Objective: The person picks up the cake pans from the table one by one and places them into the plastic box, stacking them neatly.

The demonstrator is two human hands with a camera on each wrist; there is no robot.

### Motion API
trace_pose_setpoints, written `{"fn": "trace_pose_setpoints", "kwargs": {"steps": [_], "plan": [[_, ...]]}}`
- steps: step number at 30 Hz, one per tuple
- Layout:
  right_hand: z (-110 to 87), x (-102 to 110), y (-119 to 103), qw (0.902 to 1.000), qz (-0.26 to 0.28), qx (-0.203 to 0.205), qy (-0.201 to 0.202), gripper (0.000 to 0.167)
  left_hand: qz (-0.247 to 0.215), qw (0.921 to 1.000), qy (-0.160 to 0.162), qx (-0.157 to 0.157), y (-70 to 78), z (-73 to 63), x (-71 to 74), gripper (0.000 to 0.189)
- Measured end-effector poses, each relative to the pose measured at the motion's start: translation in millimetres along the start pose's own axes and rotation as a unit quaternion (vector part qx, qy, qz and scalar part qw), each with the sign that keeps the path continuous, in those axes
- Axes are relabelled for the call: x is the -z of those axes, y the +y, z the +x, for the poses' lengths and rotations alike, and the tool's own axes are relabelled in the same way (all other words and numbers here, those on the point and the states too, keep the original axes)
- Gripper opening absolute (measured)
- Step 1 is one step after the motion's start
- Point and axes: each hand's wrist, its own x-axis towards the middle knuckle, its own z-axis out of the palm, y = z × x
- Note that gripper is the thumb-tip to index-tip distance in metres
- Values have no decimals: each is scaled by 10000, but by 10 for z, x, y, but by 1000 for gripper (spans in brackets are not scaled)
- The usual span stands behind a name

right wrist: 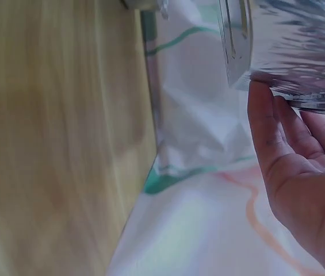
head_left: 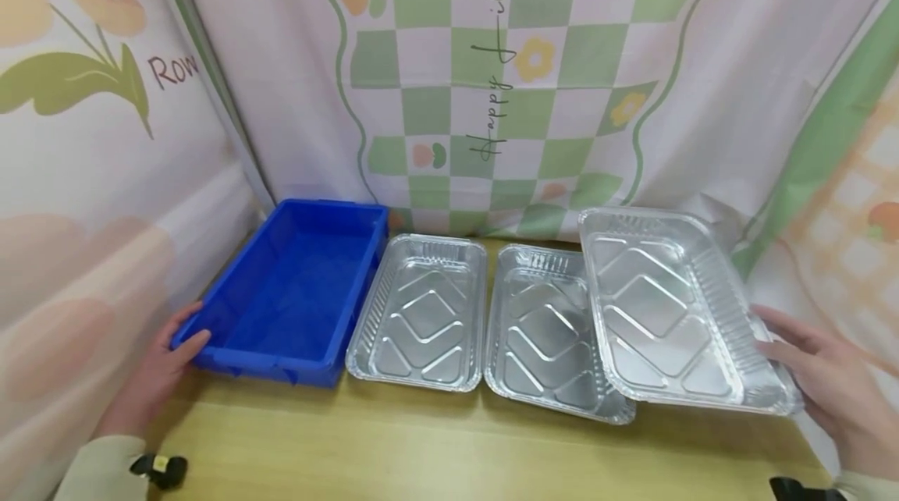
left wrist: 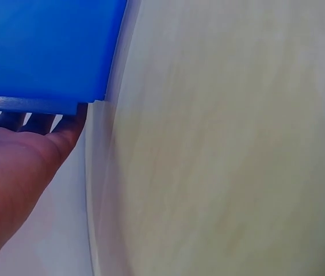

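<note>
- In the upper left of the frame we see a blue tray (left wrist: 44, 49), cut off by the frame's border.
- Just below it, at the left side, we find the left hand (left wrist: 18, 164).
- Its fingers (left wrist: 65, 137) reach up and touch the lower edge of the tray; their tips we cannot see fully.
- From the centre to the right we have a pale wooden table (left wrist: 225, 149), somewhat blurred.
- In the lower left, we notice a whitish surface (left wrist: 50, 230).

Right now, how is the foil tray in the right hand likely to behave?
The tray looks thin-walled and empty, so probably light and easily dented. Held near one corner, it may flex, though its ridged floor should add some stiffness.
</note>
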Motion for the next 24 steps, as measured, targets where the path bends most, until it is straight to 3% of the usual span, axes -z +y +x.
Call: {"fn": "trace_pose_setpoints", "kwargs": {"steps": [5, 14, 19, 24], "plan": [[103, -165, 35, 9977, 379, 330, -455, 56, -70, 10000, 61, 7, -10, -2, -18, 61], [259, -469, 63, 9973, 572, 299, -345, 52, -67, 9999, 69, 94, -18, 12, -6, 63], [357, -648, 77, 9985, 426, 242, -244, 50, -105, 9997, 23, 236, -33, 28, -1, 64], [470, -838, 113, 9976, 461, 363, -361, 49, -66, 9996, 9, 275, -35, 35, -2, 65]]}}
